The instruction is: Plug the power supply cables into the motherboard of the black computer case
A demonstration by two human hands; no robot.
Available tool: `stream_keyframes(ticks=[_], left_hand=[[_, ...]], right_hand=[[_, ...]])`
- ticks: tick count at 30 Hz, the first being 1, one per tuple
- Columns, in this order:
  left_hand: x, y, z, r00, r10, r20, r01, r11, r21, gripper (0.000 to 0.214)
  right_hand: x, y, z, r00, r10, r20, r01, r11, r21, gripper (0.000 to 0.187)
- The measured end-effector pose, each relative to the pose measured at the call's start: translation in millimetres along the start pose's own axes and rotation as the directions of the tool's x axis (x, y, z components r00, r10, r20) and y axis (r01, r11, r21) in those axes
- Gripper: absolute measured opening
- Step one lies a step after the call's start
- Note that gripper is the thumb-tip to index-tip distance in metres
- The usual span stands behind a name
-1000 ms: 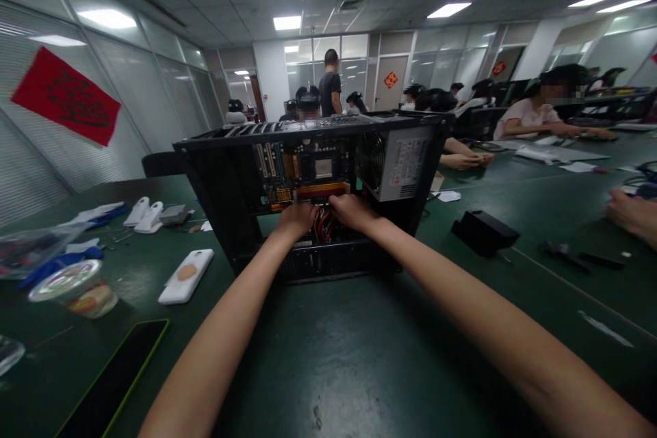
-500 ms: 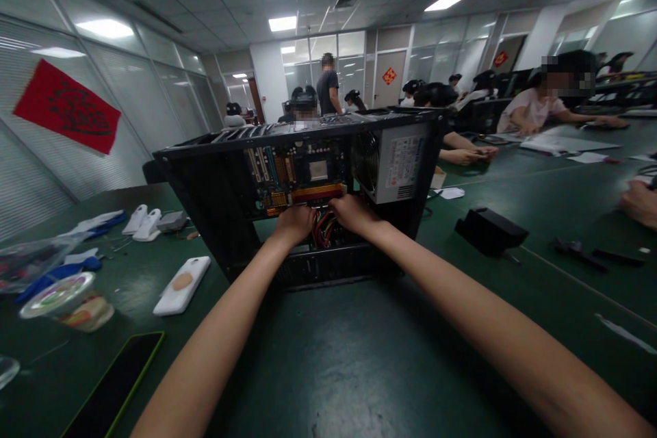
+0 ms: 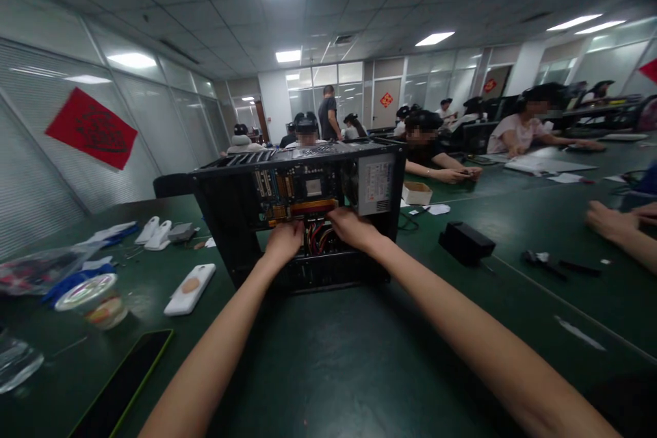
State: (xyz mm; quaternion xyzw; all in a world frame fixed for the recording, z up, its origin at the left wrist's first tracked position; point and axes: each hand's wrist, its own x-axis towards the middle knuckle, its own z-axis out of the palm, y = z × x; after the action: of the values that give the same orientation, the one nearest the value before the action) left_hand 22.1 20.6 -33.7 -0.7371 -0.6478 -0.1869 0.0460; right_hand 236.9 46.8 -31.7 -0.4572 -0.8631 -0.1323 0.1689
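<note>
An open computer case (image 3: pixel 313 280) lies on its side edge on the green table, its inside facing me. Within it are a motherboard (image 3: pixel 314 187), a row of orange and red memory slots (image 3: pixel 314 208) and a silver power supply (image 3: pixel 376 185). My left hand (image 3: pixel 285 241) is curled at the left end of the board's lower edge, just under the slots. At their right end, my right hand (image 3: pixel 353 227) has its fingers bent together. What either set of fingertips grips is hidden. Multicoloured cables (image 3: pixel 318 238) hang between the two hands.
Left on the table (image 3: pixel 328 369) are a white phone-like device (image 3: pixel 189 289), a dark phone (image 3: pixel 123 383), a plastic cup (image 3: pixel 97 301) and plastic bags (image 3: pixel 46 274). Rightward sit a black box (image 3: pixel 467 243) and small black parts (image 3: pixel 549 263). Co-workers sit beyond; another person's hands (image 3: pixel 610 222) rest at far right.
My view has tilted up and drawn back slightly, so the case looks smaller. My left hand has shifted slightly left from the cables; my right hand stays by the slots' right end.
</note>
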Motion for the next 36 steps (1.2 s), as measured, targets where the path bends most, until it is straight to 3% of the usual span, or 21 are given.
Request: stream_keyframes(ticks=[3, 6, 11, 16, 20, 24, 27, 30, 36], left_hand=[[-46, 3, 3.9, 0.999, -0.021, -0.050, 0.023, 0.999, 0.032, 0.051], [-79, 12, 19.1, 0.974, 0.079, -0.211, -0.058, 0.993, 0.105, 0.043], [-96, 32, 39.5, 0.918, -0.065, -0.392, 0.071, 0.997, 0.000, 0.039], [-111, 36, 50.6, 0.926, -0.039, -0.375, 0.049, 0.999, 0.019, 0.045], [-120, 34, 58.8, 0.941, -0.052, -0.335, 0.047, 0.999, -0.026, 0.052], [-112, 21, 66.5, 0.943, -0.076, -0.324, 0.035, 0.991, -0.129, 0.051], [-90, 4, 69.0, 0.958, -0.054, -0.281, -0.023, 0.964, -0.265, 0.046], [-59, -9, 66.8, 0.980, -0.081, -0.182, 0.005, 0.924, -0.381, 0.039], [-8, -26, 65.7, 0.993, -0.113, -0.033, 0.077, 0.836, -0.543, 0.050]], right_hand=[[-49, 7, 0, 0.990, -0.092, -0.107, 0.078, 0.989, -0.123, 0.038], [-88, 12, 9, 0.988, -0.137, -0.071, 0.121, 0.974, -0.192, 0.039], [-103, -3, 14, 0.992, -0.010, -0.123, -0.015, 0.980, -0.199, 0.036], [-107, -35, 15, 0.964, 0.168, -0.207, -0.208, 0.959, -0.192, 0.029], [-128, -52, 17, 0.953, 0.209, -0.218, -0.259, 0.938, -0.230, 0.027], [-149, -71, 22, 0.952, 0.189, -0.242, -0.250, 0.935, -0.252, 0.037], [-150, -98, 23, 0.957, 0.171, -0.234, -0.245, 0.909, -0.337, 0.039], [-134, -128, 20, 0.956, 0.246, -0.159, -0.292, 0.853, -0.434, 0.035], [-84, -168, 21, 0.982, 0.183, -0.046, -0.186, 0.898, -0.399, 0.027]])
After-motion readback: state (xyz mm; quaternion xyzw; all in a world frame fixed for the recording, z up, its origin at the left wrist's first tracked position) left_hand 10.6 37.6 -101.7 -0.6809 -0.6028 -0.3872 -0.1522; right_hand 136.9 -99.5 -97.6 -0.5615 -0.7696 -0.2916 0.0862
